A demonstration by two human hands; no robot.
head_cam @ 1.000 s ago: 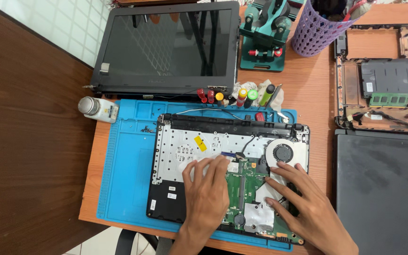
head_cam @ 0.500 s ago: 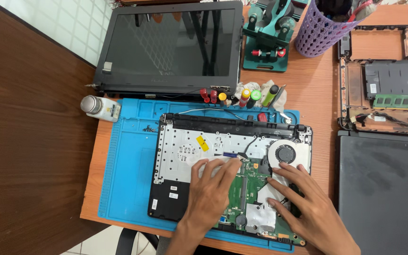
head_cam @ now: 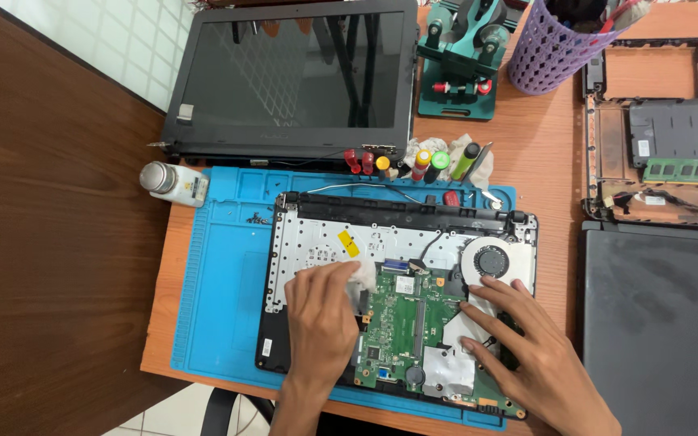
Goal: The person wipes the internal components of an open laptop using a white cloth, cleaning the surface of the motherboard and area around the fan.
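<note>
Opened laptop base (head_cam: 401, 234) on mat (head_cam: 220, 323) (detached screen (head_cam: 292, 77) behind it).

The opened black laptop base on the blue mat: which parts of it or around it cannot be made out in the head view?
- Under the left hand: the edge of the green circuit board and whatever the fingers press; the hand covers it.
- Under the right hand: part of the silver heat sink.
- Small dark bits on the blue silicone mat: too small to tell.
- Purple mesh basket: cut off by the top edge.
</note>
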